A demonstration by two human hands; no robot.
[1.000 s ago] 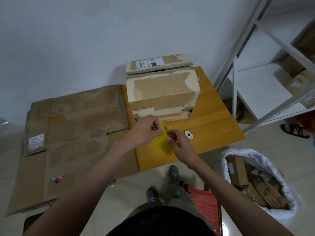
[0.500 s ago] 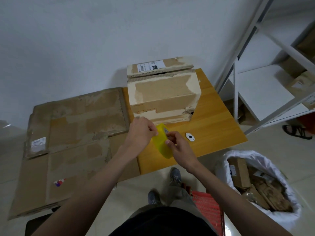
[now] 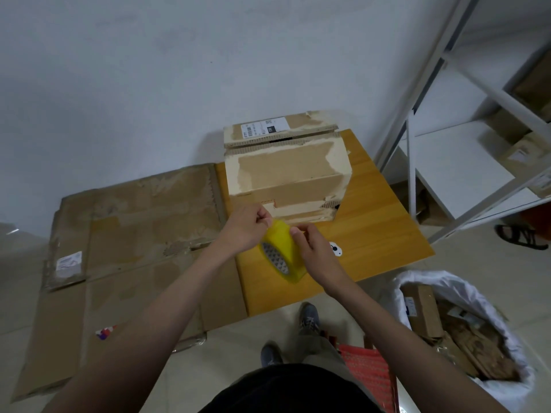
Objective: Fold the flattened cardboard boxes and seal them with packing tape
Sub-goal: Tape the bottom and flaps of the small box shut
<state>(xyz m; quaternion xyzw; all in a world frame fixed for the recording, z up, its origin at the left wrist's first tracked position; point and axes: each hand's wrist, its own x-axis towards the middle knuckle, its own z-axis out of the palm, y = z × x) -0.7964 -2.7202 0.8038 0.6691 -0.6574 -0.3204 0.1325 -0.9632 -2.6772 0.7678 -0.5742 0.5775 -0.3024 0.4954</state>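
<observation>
Pinching tape roll (image 3: 281, 253) | left grip (image 3: 246, 226), right grip (image 3: 316, 251) both clamped on it

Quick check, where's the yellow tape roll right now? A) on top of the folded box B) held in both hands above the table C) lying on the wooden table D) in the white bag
B: the yellow tape roll is off the wooden table, with the left hand and the right hand both gripping it in front of the folded box.
</observation>
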